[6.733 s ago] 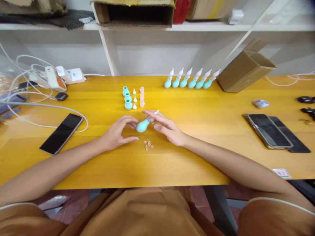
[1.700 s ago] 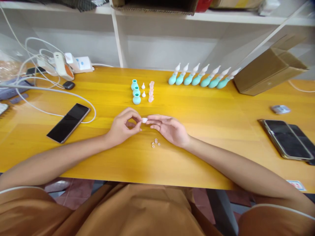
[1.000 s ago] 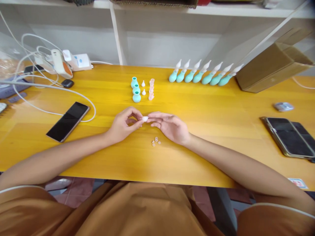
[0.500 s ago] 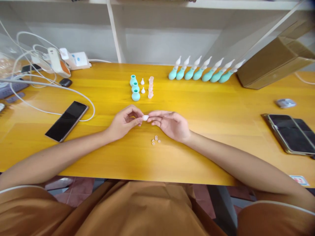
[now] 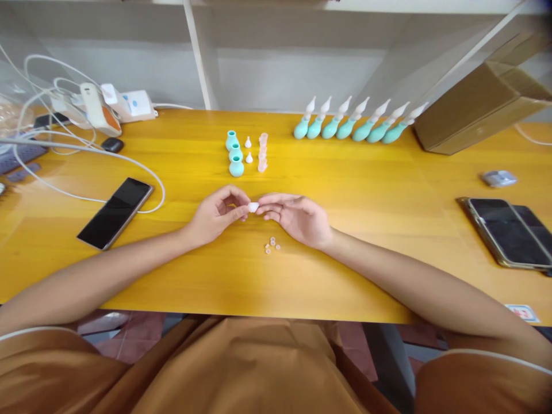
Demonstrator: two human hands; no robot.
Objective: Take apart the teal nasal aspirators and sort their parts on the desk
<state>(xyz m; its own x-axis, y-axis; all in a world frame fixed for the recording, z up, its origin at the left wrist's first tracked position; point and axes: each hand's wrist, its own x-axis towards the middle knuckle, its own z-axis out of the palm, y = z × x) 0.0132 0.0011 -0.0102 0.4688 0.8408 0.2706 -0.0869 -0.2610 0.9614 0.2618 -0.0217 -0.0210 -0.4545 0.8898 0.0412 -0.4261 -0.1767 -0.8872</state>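
Observation:
My left hand (image 5: 215, 215) and my right hand (image 5: 297, 217) meet at the middle of the yellow table (image 5: 366, 190), both pinching one small white tip piece (image 5: 253, 206) between their fingertips. Several tiny pink pieces (image 5: 271, 246) lie on the table just below my right hand. Behind the hands stand three teal bulbs (image 5: 234, 155), two white tips (image 5: 248, 149) and a column of pink pieces (image 5: 262, 152). A row of several assembled teal bulbs with white nozzles (image 5: 357, 123) lies at the back right.
A black phone (image 5: 115, 212) on a white cable lies at the left, with chargers and cables (image 5: 99, 109) behind it. A cardboard box (image 5: 478, 106) sits at the back right. Two phones (image 5: 509, 230) and a small grey item (image 5: 499, 178) lie at the right.
6.7 s ago my hands held a whole teal bulb with nozzle; the back row has gained one. Over the last second my hands stay on the white tip, barely moving.

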